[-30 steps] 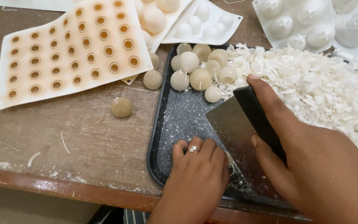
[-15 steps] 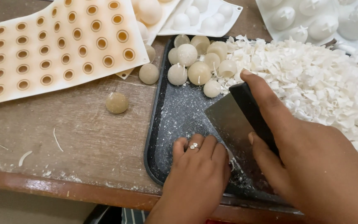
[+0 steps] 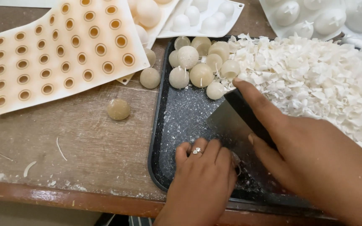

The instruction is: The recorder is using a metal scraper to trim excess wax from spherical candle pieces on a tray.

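My right hand [image 3: 311, 159] grips a metal scraper [image 3: 231, 123] by its black handle, with the blade slanting down onto the dark tray [image 3: 164, 121]. My left hand [image 3: 202, 175], a ring on one finger, is closed over a small pale piece pressed on the tray floor right beside the blade's lower edge; the piece is mostly hidden under the fingers. A heap of white wax shavings [image 3: 315, 79] fills the tray's right part. Several round wax balls with wicks [image 3: 200, 62] cluster in the tray's far left corner.
A flat white mould with several rows of round amber-rimmed holes [image 3: 59, 54] lies on the wooden table at the left. Loose balls [image 3: 118, 109] rest on the table next to it. More white moulds [image 3: 311, 19] sit at the back. The table edge [image 3: 63, 194] runs along the front.
Both hands stay in nearly the same place on the tray. The scraper blade has dropped slightly toward my left hand, and the view has shifted a little.
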